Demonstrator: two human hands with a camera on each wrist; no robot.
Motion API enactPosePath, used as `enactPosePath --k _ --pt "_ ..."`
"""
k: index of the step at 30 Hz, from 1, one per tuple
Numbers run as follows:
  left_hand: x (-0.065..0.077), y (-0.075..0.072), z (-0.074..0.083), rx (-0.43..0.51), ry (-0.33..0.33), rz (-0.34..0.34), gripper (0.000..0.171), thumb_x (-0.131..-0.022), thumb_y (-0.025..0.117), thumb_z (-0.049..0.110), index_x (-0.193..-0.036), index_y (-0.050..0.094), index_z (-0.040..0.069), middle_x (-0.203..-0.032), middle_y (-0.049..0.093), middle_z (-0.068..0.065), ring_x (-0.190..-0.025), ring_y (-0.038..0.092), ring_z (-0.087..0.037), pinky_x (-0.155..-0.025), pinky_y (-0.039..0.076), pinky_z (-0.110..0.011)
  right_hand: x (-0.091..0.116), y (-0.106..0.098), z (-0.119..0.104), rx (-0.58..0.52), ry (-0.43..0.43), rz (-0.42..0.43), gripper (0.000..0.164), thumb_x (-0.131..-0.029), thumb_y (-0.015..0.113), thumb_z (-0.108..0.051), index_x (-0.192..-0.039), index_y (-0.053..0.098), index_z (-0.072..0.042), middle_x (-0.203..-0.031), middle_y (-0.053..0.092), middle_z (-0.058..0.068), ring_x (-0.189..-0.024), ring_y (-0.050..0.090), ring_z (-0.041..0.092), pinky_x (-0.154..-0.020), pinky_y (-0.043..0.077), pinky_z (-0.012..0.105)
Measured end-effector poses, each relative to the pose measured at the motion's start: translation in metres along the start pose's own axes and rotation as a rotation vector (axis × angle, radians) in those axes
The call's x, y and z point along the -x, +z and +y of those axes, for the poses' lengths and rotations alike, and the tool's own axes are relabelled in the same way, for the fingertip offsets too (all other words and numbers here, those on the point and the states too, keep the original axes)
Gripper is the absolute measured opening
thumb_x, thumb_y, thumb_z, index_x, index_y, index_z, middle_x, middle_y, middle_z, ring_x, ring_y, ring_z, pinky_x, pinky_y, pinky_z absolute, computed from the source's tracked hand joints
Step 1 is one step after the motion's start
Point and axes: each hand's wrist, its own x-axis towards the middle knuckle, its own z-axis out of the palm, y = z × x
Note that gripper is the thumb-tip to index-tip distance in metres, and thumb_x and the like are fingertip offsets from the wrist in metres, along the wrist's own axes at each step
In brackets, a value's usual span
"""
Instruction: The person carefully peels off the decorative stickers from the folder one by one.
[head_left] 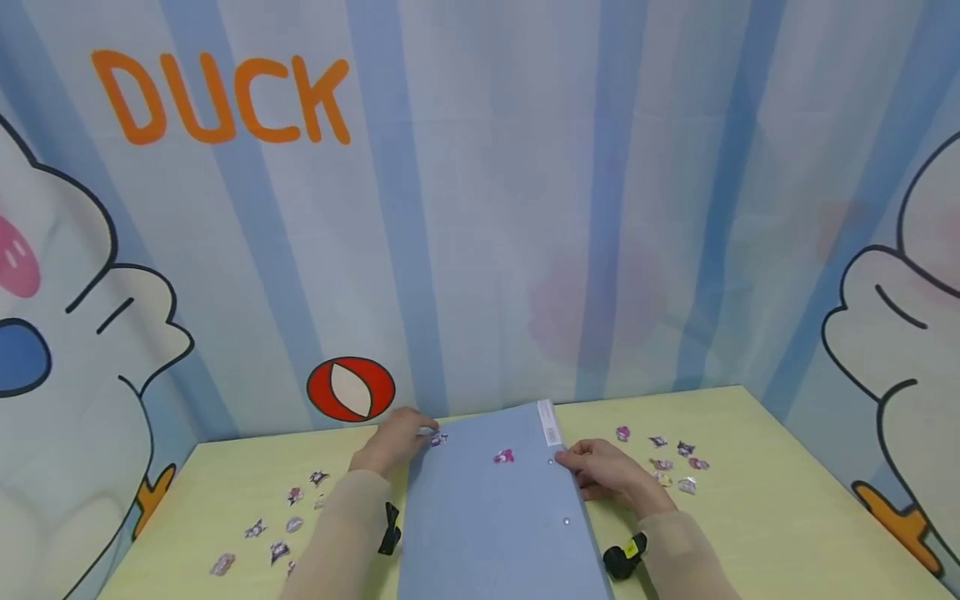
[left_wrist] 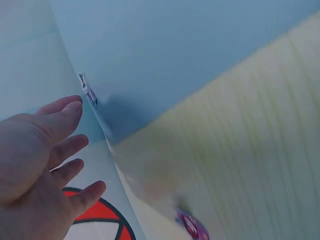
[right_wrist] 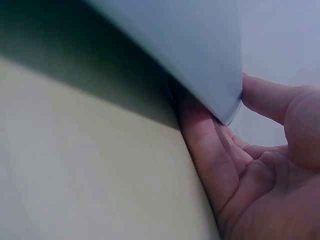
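A light blue folder lies on the table in front of me, with a white label strip at its top right and two small snaps down its right side. One character sticker is at its top left corner; a pink one sits nearer the middle. Beside the corner sticker is my left hand, its fingers loosely extended and holding nothing in the left wrist view. My right hand pinches the folder's right edge, thumb on top and fingers underneath, as the right wrist view shows.
Several loose stickers are scattered on the yellow table to the left, and another group to the right. Behind the table hangs a striped backdrop with printed ducks and orange lettering.
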Motion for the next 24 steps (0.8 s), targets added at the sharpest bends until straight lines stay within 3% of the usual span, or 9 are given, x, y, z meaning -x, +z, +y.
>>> enactPosePath --k 6,13,24 --pt "-0.008 0.004 0.011 -0.030 -0.024 0.018 0.011 -0.089 0.070 0.007 -0.096 0.077 0.012 -0.102 0.062 -0.009 -0.103 0.055 -0.029 -0.093 0.045 -0.055 0.000 -0.001 0.000 -0.008 0.004 -0.010 0.034 -0.094 0.067 -0.033 -0.103 0.059 -0.002 -0.085 0.062 0.010 -0.067 0.056 0.016 -0.055 0.049 0.025" --pt "-0.018 0.007 0.015 -0.081 -0.044 0.030 0.003 -0.089 0.072 0.012 -0.087 0.073 0.014 -0.093 0.061 -0.004 -0.094 0.053 -0.025 -0.085 0.047 -0.050 0.001 -0.003 -0.001 -0.003 -0.001 -0.013 0.036 -0.094 0.066 -0.034 -0.105 0.058 -0.001 -0.087 0.064 0.011 -0.068 0.058 0.018 -0.056 0.050 0.026" --pt "-0.019 0.013 0.018 -0.078 -0.073 0.077 0.014 -0.090 0.071 0.012 -0.076 0.066 0.013 -0.078 0.052 -0.002 -0.081 0.048 -0.022 -0.075 0.046 -0.044 0.000 -0.003 0.001 -0.005 0.007 -0.013 0.034 -0.094 0.066 -0.033 -0.104 0.059 -0.001 -0.085 0.063 0.010 -0.067 0.056 0.016 -0.055 0.049 0.025"
